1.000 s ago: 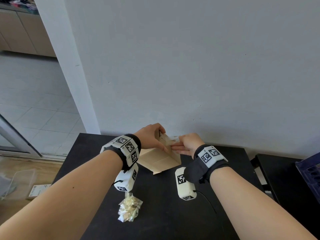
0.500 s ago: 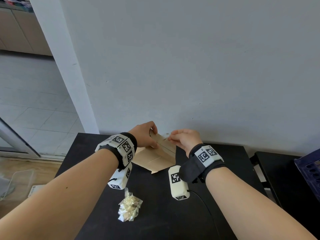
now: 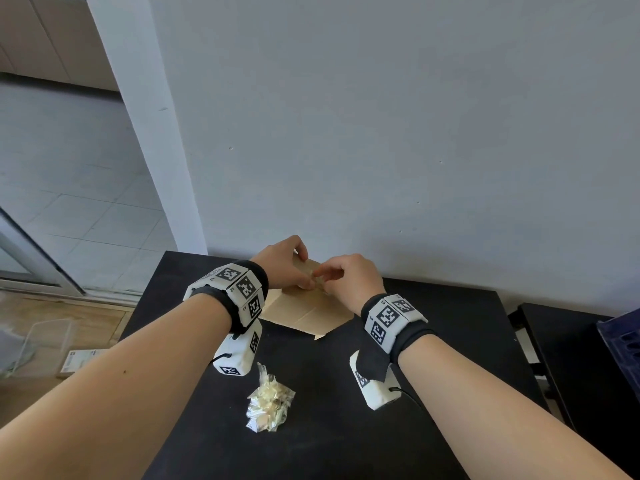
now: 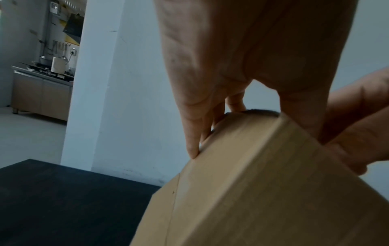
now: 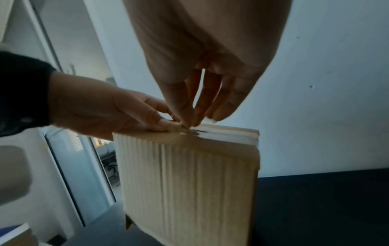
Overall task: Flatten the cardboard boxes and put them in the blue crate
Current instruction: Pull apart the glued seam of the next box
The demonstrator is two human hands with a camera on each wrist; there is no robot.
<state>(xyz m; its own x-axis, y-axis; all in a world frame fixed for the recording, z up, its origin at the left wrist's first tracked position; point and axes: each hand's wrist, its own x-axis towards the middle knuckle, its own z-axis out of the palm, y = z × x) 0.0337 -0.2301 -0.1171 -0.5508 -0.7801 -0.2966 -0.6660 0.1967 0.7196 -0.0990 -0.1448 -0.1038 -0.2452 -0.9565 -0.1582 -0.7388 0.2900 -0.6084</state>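
A small brown corrugated cardboard box [image 3: 304, 311] stands on the far middle of a black table [image 3: 450, 341], close to the pale grey wall [image 3: 381, 116], and both hands meet at its top edge. The left hand [image 3: 282, 263] grips the top of the box, its fingers [image 4: 192, 133] curled down over the far side and its thumb on the near face, as the left wrist view shows. The right hand [image 3: 349, 280] has its fingers [image 5: 181, 106] drawn together in a pinch at the seam on the box's top, right beside the left thumb; a thin strip or bit of tape appears to lie there, though the blur hides whether anything is caught between the fingertips. The box is tilted slightly, with a lower flap reaching out along the table toward the person. Nearer the person, between the two forearms, lies a crumpled wad of clear, yellowish tape or plastic [image 3: 268, 403], well apart from the box. The corner of a blue plastic crate [image 3: 621, 341] shows at the right edge, on a second dark surface beside the table
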